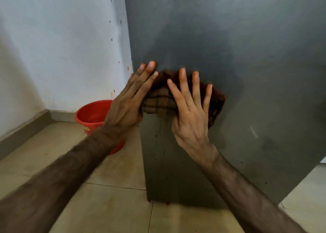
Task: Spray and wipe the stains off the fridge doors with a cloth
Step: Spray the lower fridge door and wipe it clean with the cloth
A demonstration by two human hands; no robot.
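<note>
A grey fridge [247,56] fills the right of the head view, standing on the tiled floor. A brown checked cloth [158,100] lies flat against its grey surface near the left edge, at mid height. My left hand [130,100] presses on the cloth's left end with fingers stretched out. My right hand [192,109] presses on the cloth's right part, fingers spread and pointing up. Small dark specks dot the fridge surface below the cloth. No spray bottle is in view.
A red bucket [93,113] stands on the floor left of the fridge, partly behind my left arm. A white wall [61,47] with small orange and dark spots runs behind it. Beige floor tiles [114,206] spread below.
</note>
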